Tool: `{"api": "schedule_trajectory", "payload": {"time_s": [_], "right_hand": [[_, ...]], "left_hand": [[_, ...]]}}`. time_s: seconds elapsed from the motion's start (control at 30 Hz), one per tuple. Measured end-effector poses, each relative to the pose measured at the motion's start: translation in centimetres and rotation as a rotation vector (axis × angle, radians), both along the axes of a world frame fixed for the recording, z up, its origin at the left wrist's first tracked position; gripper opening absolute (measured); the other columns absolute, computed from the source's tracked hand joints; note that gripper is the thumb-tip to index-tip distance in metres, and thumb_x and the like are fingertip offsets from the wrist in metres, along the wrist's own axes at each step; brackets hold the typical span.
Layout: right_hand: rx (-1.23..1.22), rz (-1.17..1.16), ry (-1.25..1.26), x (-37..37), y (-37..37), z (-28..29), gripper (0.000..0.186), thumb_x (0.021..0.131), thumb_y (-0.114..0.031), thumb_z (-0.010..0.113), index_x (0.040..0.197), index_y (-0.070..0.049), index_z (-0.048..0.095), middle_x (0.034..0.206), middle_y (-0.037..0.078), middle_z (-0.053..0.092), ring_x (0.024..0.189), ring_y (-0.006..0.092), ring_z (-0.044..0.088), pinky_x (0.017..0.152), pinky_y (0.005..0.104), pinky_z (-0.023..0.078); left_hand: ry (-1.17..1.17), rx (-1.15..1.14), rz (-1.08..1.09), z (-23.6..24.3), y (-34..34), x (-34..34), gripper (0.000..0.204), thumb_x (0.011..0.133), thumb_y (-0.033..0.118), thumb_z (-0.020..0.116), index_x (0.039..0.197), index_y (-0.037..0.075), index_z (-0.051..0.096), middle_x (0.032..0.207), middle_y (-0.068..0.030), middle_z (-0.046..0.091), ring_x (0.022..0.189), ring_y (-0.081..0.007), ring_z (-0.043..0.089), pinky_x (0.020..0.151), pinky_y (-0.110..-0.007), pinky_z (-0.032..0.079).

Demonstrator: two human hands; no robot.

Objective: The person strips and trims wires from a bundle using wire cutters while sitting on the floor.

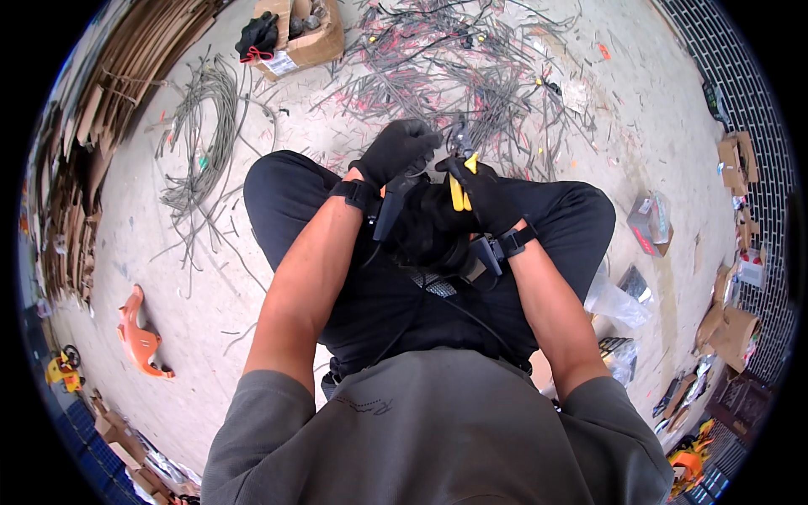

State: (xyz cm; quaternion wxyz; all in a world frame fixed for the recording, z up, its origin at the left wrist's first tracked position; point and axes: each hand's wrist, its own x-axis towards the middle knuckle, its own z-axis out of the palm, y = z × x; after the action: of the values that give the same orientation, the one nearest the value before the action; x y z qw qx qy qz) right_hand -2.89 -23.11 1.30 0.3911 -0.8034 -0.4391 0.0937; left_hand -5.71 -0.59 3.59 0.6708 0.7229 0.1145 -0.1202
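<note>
I sit cross-legged on the concrete floor in dark trousers. My left hand (400, 150), in a black glove, is curled closed just left of a tool's head; what it holds, if anything, I cannot make out. My right hand (484, 195), also gloved, grips yellow-handled pliers or cutters (461, 189), their grey metal head pointing up and away from me. A black device is strapped at each wrist. Just beyond my hands lies a scattered heap of cut grey and red wires (429, 84).
A grey cable coil (194, 135) lies left, near stacked flattened cardboard (93, 143). An open carton (311, 42) holds dark items at the top. An orange plastic part (139, 337) sits lower left. A clear package (646, 223) and cardboard pieces (732, 328) lie right, by a brick-patterned wall.
</note>
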Motion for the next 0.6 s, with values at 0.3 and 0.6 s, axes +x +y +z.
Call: {"api": "schedule_trajectory", "payload": {"time_s": [0.3,0.6], "right_hand": [[0.151,-0.282,0.003,-0.3,1.1,1.0,0.030,0.096,-0.027,0.057,0.091,0.002,0.063,0.075,0.011,0.064,0.066,0.0193,0.060,0.060,0.0325,0.046],[0.214,-0.154,0.118,0.1,0.7,2.2,0.025,0.097,-0.025,0.057,0.095,-0.001,0.062,0.077,0.005,0.062,0.065,0.0130,0.058,0.059,0.0285,0.046]], "left_hand": [[-0.007,0.100,-0.391,0.9,-3.1,-1.4,0.030,0.082,0.022,0.070,0.102,0.001,0.061,0.083,-0.0066,0.067,0.074,-0.0150,0.062,0.066,-0.029,0.048],[-0.155,-0.094,-0.358,-0.2,-3.4,-2.1,0.037,0.079,0.024,0.068,0.106,-0.001,0.060,0.087,-0.0085,0.067,0.078,-0.0158,0.062,0.071,-0.030,0.049]]}}
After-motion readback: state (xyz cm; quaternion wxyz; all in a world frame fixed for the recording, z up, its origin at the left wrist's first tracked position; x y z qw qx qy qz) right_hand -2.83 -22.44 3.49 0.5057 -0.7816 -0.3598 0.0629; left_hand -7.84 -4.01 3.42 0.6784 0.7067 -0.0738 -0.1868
